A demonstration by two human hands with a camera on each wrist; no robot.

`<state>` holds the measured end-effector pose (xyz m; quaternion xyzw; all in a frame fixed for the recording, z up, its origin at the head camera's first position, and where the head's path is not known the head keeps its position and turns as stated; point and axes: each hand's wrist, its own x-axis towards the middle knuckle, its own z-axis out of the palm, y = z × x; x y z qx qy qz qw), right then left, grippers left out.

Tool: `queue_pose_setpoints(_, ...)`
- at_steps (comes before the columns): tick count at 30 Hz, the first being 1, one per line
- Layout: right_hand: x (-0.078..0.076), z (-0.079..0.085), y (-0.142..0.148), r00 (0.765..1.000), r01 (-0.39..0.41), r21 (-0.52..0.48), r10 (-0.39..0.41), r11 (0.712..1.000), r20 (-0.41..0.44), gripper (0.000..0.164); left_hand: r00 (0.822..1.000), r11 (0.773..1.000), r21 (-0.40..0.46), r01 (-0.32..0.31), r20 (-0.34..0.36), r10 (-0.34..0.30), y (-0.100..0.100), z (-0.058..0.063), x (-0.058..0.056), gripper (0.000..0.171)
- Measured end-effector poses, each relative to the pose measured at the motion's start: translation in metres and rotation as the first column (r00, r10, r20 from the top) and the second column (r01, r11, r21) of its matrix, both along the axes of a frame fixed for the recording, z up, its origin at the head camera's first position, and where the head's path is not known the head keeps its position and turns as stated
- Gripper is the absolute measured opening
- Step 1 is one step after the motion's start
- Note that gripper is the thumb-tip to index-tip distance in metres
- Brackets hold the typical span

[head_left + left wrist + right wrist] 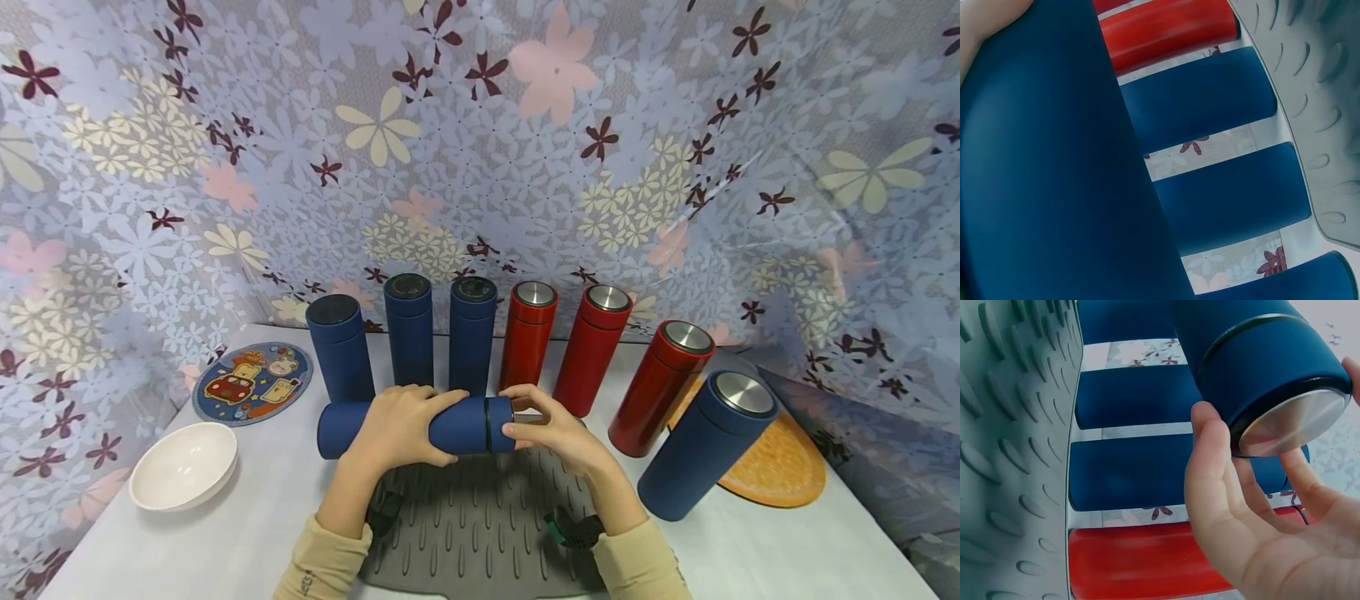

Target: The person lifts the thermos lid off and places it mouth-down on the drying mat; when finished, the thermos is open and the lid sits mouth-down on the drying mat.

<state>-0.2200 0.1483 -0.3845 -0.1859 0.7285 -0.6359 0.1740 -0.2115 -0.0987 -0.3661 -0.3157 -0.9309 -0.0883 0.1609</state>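
A blue thermos flask (465,427) lies level in the air above a grey ridged mat (465,533). My left hand (397,425) grips its body, fingers over the top and thumb below. At the other end, my right hand (551,429) holds the lid (501,423) with fingers and thumb around its edge. The right wrist view shows the lid's shiny metal top (1297,422) facing the palm, and a thin seam between lid and body. In the left wrist view, the flask's body (1041,156) hides most of my left hand.
Behind my hands stand three blue flasks (409,342) and three red flasks (528,342) in a curved row. Another blue flask (701,458) stands at right, before an orange round mat (780,467). At left are a white bowl (183,475) and a round cartoon mat (251,379).
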Motion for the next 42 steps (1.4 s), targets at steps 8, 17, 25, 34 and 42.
queue_pose_setpoints(8, -0.0012, 0.0007, -0.0022, 1.0, -0.02, -0.01, 0.019, 1.0, -0.008, 0.057, 1.0, 1.0, 0.004, -0.011, 0.0, 0.011, -0.0017, 0.001, 0.0005, 0.077)
queue_pose_setpoints(17, 0.0004, 0.005, -0.0032, 0.996, 0.052, 0.049, -0.055, 0.997, 0.069, 0.056, 0.999, 0.999, -0.007, -0.032, 0.003, 0.032, -0.0019, 0.0003, -0.0011, 0.077)
queue_pose_setpoints(25, 0.0012, 0.0038, -0.0065, 0.988, 0.073, 0.097, -0.085, 0.993, 0.126, 0.054, 1.0, 1.0, -0.012, -0.026, -0.005, 0.026, -0.0011, -0.0004, -0.001, 0.077)
queue_pose_setpoints(34, -0.0017, -0.0013, -0.0014, 0.997, 0.021, -0.011, -0.021, 1.0, 0.068, 0.049, 1.0, 0.999, -0.035, -0.023, -0.021, 0.022, -0.0002, -0.0001, -0.0006, 0.078)
queue_pose_setpoints(42, -0.0006, -0.0013, 0.0007, 0.999, -0.031, -0.011, 0.031, 0.999, -0.011, 0.056, 1.0, 0.999, -0.024, -0.029, 0.001, 0.029, -0.0009, -0.0004, 0.0011, 0.077)
